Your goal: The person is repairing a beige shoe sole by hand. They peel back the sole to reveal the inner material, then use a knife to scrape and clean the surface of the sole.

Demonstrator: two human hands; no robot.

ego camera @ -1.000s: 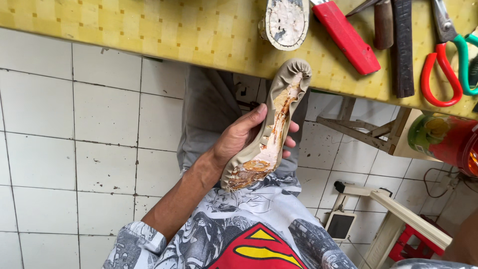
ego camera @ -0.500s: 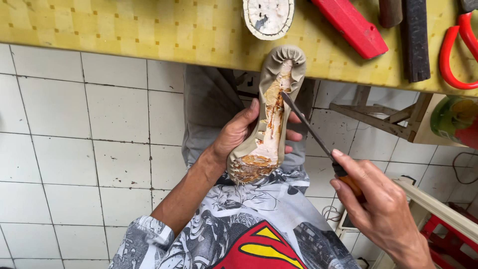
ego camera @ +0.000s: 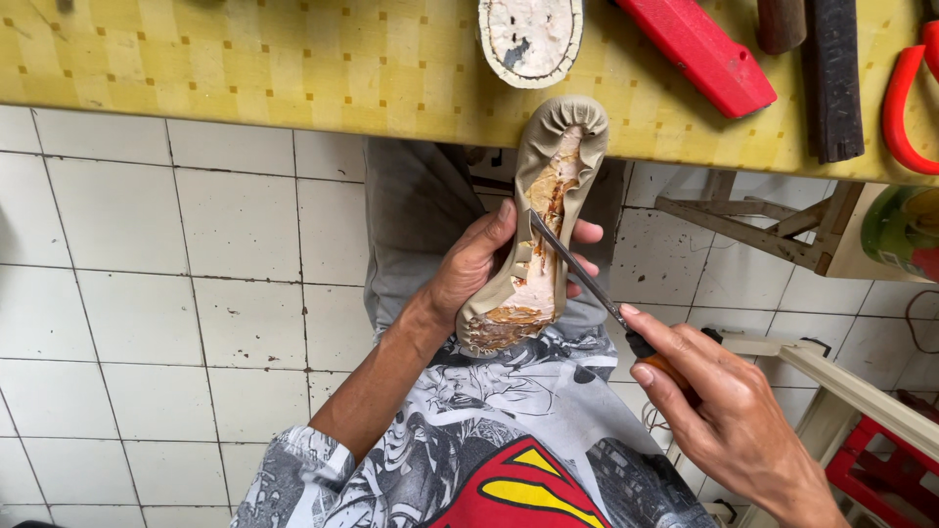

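Note:
My left hand (ego camera: 477,262) grips a beige shoe (ego camera: 548,200) turned sole-up, its toe resting against the edge of the yellow table (ego camera: 245,68). The bare underside shows white filler and orange glue remains. My right hand (ego camera: 729,411) holds a thin metal knife (ego camera: 577,269) by its dark and orange handle. The blade tip touches the middle of the shoe's underside.
On the table lie a detached white sole piece (ego camera: 531,37), a red utility knife (ego camera: 706,51), a dark strip tool (ego camera: 833,73) and red-handled scissors (ego camera: 902,108). White tiled floor spreads to the left. Wooden frames (ego camera: 773,230) and a red crate (ego camera: 885,469) stand at right.
My right hand came into view from the lower right with the knife and brought its blade onto the shoe's underside. The view shifted slightly closer to the shoe.

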